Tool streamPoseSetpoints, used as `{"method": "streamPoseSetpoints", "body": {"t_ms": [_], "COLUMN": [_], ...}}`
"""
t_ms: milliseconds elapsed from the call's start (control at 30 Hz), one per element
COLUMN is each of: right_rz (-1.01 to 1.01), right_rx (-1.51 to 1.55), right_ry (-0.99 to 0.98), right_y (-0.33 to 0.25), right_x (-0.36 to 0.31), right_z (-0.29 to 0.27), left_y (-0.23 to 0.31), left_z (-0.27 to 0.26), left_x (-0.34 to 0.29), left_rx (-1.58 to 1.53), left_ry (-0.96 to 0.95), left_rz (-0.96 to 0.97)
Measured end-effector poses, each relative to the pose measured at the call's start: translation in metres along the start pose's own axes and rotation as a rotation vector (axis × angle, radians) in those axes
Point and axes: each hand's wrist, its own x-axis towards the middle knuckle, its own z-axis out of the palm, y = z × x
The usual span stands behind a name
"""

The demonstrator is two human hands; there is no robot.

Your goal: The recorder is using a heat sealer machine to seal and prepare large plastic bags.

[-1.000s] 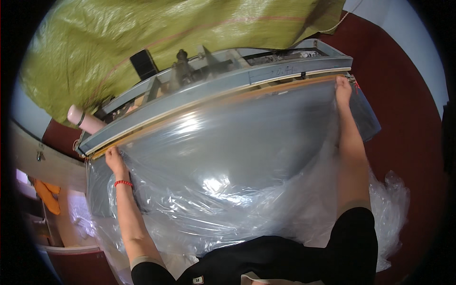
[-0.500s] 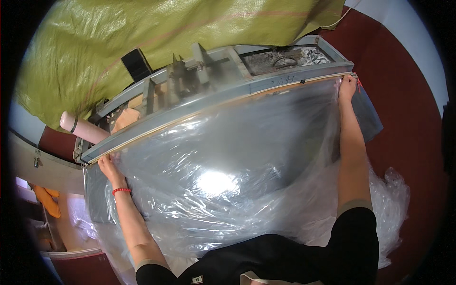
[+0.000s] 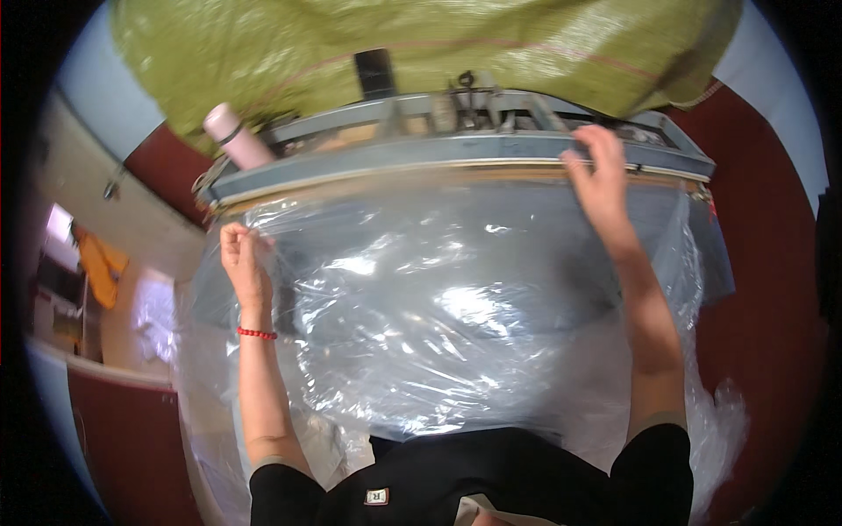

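Note:
A wide sheet of clear plastic film [image 3: 395, 298] spreads in wrinkles across the grey work surface and down toward my body. My left hand [image 3: 244, 259], with a red bead bracelet on its wrist, pinches the film near its left corner, a little short of the metal frame. Over the front rail of the grey metal frame [image 3: 351, 173] my right hand [image 3: 601, 180] hovers, somewhat blurred, its thumb and fingers apart and nothing between them. A pale strip runs along the lower side of that rail.
Compartments of the frame hold tools, including scissors [image 3: 467, 83]. A pink bottle [image 3: 239, 136] leans at its left end, and a black phone [image 3: 375, 74] rests behind against a yellow-green woven sheet [image 3: 526, 44]. Loose film bunches [image 3: 719, 438] hang at the right, above the dark red floor [image 3: 772, 289].
My right hand has let go of the film at the right corner and moved left along the rail. My left hand has drawn back from the rail with film pinched. The view has shifted.

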Motion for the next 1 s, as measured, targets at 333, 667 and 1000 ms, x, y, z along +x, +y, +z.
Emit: {"method": "streamPoseSetpoints", "body": {"t_ms": [333,667,1000], "right_rz": [0.697,0.743,0.841], "right_rx": [0.681,-0.405,-0.667], "right_ry": [-0.430,-0.186,-0.235], "right_y": [-0.032,0.187,0.190], "right_x": [-0.051,-0.178,-0.184], "right_z": [0.026,-0.181,-0.193], "left_y": [-0.008,0.047,-0.028], "left_z": [-0.132,-0.091,-0.095], "left_x": [-0.026,-0.178,-0.289], "left_rx": [0.908,0.890,0.950], "left_ry": [-0.213,-0.662,-0.833], "left_rz": [-0.325,-0.024,-0.326]}}
